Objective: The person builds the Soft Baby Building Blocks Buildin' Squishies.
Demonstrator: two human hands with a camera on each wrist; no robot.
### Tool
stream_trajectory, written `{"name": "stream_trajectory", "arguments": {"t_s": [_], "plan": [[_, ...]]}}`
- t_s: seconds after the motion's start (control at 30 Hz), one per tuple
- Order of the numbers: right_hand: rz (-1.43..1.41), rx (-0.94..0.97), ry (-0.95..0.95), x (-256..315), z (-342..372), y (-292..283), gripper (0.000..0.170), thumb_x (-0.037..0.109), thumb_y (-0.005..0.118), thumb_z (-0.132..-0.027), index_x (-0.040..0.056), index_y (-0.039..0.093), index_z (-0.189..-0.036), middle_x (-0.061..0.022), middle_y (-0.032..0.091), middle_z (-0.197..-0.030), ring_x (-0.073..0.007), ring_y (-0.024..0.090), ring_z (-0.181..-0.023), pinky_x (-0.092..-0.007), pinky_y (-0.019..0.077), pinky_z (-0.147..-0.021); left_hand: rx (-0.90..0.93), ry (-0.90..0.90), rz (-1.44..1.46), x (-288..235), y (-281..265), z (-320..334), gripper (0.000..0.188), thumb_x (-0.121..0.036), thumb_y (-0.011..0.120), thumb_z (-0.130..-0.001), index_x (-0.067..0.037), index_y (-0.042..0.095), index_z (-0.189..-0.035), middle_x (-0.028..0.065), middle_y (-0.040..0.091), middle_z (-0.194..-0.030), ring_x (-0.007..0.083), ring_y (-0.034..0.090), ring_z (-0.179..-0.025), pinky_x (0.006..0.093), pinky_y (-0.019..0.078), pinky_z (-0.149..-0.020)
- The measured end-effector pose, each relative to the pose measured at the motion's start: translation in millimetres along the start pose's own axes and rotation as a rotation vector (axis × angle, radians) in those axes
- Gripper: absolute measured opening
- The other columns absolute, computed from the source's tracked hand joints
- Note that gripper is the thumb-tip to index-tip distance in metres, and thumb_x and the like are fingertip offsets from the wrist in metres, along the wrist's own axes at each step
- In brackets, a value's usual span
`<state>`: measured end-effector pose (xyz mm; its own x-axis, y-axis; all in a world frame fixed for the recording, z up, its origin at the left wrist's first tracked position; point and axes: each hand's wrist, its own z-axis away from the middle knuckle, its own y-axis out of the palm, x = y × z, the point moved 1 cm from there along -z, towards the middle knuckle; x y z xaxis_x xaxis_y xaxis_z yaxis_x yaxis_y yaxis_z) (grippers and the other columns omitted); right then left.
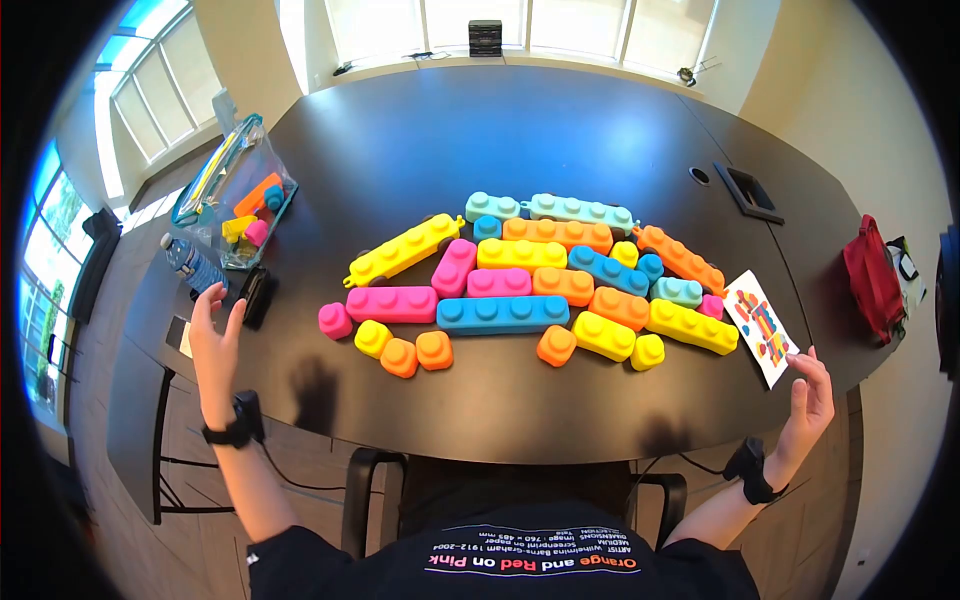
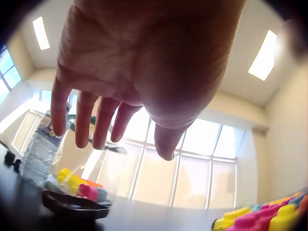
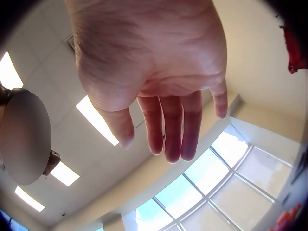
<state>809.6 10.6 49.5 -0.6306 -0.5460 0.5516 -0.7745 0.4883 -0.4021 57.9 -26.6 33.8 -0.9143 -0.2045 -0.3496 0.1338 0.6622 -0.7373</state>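
Note:
My left hand [image 1: 214, 350] is raised at the table's left side, its fingers spread and nothing in them. Level with it on the far right, my right hand [image 1: 806, 405] is also empty, its fingertips close to the lower corner of a picture card [image 1: 758, 325]. Between the hands, soft colored building blocks lie flat in a car-like shape. A long blue block [image 1: 503, 315] runs along its lower middle, with a pink block [image 1: 392, 304] to the left and a yellow block [image 1: 692, 327] to the right. Below sit two small clusters of orange blocks [image 1: 434, 350] and yellow blocks [image 1: 604, 336].
A clear zip bag [image 1: 262, 170] with several blocks stands at the left, near a water bottle [image 1: 192, 262] and a dark case [image 1: 258, 298]. At the right are a red bag [image 1: 872, 280] and a table socket frame [image 1: 748, 193]. A chair [image 1: 372, 490] stands at the front edge.

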Motion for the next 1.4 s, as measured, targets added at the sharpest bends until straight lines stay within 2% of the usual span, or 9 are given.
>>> {"name": "stream_trajectory", "arguments": {"t_s": [0.07, 0.13, 0.17, 0.37, 0.47, 1.1, 1.3, 1.4], "plan": [[0.006, 0.009, -0.031, 4.7, -4.0, 7.2, 0.032, 0.03, 0.068, -0.104, -0.0008, 0.072, -0.113, -0.0113, 0.076, -0.11, -0.0239, 0.068, -0.114, -0.0579, 0.03, -0.127, -0.145, -0.07, 0.227, -56.1, -10.8, 15.4, 0.039, -0.022, 0.076, -0.1, 0.001, 0.067, -0.13, 0.0145, 0.075, -0.119, 0.0252, 0.069, -0.113, 0.0389, 0.0507, -0.098], [-0.003, -0.012, -0.051, 13.3, -6.6, 7.8, 0.032, 0.03, 0.067, -0.104, -0.0005, 0.072, -0.112, -0.0117, 0.076, -0.11, -0.0241, 0.069, -0.113, -0.0585, 0.0302, -0.127, -0.2, -0.029, 0.323, -88.4, -10.6, 35.4, 0.034, -0.018, 0.074, -0.1, 0.0, 0.068, -0.128, 0.0129, 0.076, -0.116, 0.0231, 0.069, -0.112, 0.0375, 0.0508, -0.097], [-0.019, -0.029, -0.076, 17.2, -10.1, 8.7, 0.032, 0.03, 0.066, -0.105, -0.0002, 0.072, -0.111, -0.0121, 0.076, -0.109, -0.0243, 0.069, -0.113, -0.0591, 0.0304, -0.127, -0.259, 0.008, 0.415, -100.1, -9.1, 40.0, 0.029, -0.015, 0.073, -0.101, 0.0, 0.069, -0.126, 0.0113, 0.076, -0.114, 0.021, 0.07, -0.11, 0.0361, 0.0509, -0.096], [-0.079, -0.116, -0.111, 18.7, -12.8, 15.2, 0.03, 0.03, 0.066, -0.105, 0.0012, 0.073, -0.107, -0.0122, 0.077, -0.106, -0.0238, 0.071, -0.107, -0.0596, 0.0325, -0.126, -0.302, 0.039, 0.565, -131.3, 2.7, 47.3, 0.024, -0.01, 0.069, -0.102, 0.002, 0.07, -0.123, 0.011, 0.075, -0.112, 0.0197, 0.07, -0.105, 0.034, 0.0521, -0.095], [-0.01, -0.099, -0.09, 15.0, -17.7, 22.4, 0.028, 0.029, 0.066, -0.105, 0.0011, 0.073, -0.105, -0.0118, 0.077, -0.104, -0.0234, 0.072, -0.104, -0.0597, 0.0329, -0.125, -0.299, 0.048, 0.577, -132.7, 6.7, 43.6, 0.023, -0.011, 0.07, -0.103, 0.002, 0.07, -0.122, 0.011, 0.076, -0.112, 0.0189, 0.07, -0.103, 0.0331, 0.0526, -0.094], [-0.031, -0.066, -0.064, 6.9, -16.6, 34.4, 0.023, 0.023, 0.065, -0.105, 0.0016, 0.073, -0.102, -0.0127, 0.078, -0.102, -0.023, 0.073, -0.103, -0.0592, 0.0333, -0.125, -0.254, 0.021, 0.47, -112.1, 17.2, 39.0, 0.018, -0.011, 0.07, -0.103, 0.001, 0.072, -0.116, 0.0104, 0.076, -0.106, 0.0183, 0.071, -0.098, 0.0315, 0.0536, -0.089], [-0.017, -0.117, -0.075, 5.7, -15.7, 34.3, 0.022, 0.019, 0.063, -0.105, 0.0008, 0.072, -0.098, -0.0129, 0.077, -0.097, -0.0241, 0.073, -0.098, -0.0597, 0.0373, -0.122, -0.306, 0.02, 0.453, -108.3, 15.1, 40.7, 0.015, -0.01, 0.068, -0.105, 0.002, 0.072, -0.114, 0.0097, 0.076, -0.105, 0.0173, 0.071, -0.096, 0.0303, 0.0536, -0.09], [-0.022, -0.199, -0.117, -2.8, -14.3, 31.5, 0.026, 0.018, 0.059, -0.107, 0.0007, 0.069, -0.09, -0.0129, 0.075, -0.088, -0.0243, 0.073, -0.09, -0.0591, 0.0409, -0.119, -0.35, 0.029, 0.478, -107.2, 16.5, 40.4, 0.014, -0.009, 0.066, -0.105, 0.003, 0.071, -0.113, 0.0097, 0.075, -0.105, 0.0173, 0.07, -0.095, 0.0304, 0.0537, -0.09]]}}
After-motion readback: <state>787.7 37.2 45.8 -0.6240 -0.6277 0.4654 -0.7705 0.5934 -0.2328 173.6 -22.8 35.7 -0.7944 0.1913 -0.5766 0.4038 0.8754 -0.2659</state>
